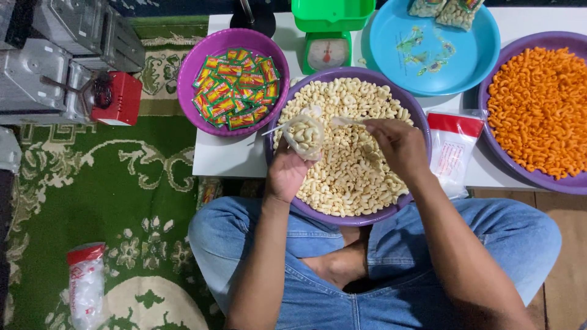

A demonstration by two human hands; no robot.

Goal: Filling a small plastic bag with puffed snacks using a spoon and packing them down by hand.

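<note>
A purple basin point(422, 125) full of pale macaroni snacks point(351, 165) rests in front of me, partly on my lap. My left hand point(286, 171) holds a small clear plastic bag point(304, 135) open over the basin, with some pale pieces inside. My right hand point(400, 146) grips a white plastic spoon point(345, 121) whose tip points toward the bag's mouth, a little apart from it.
A low white table point(226, 156) carries a purple bowl point(189, 79) of red-green sachets point(235, 88), a green kitchen scale point(329, 49), a blue tray point(477, 67), a stack of empty bags point(454, 150) and a purple basin of orange macaroni point(538, 107). A red device point(119, 98) and a bag roll point(85, 284) lie on the green carpet.
</note>
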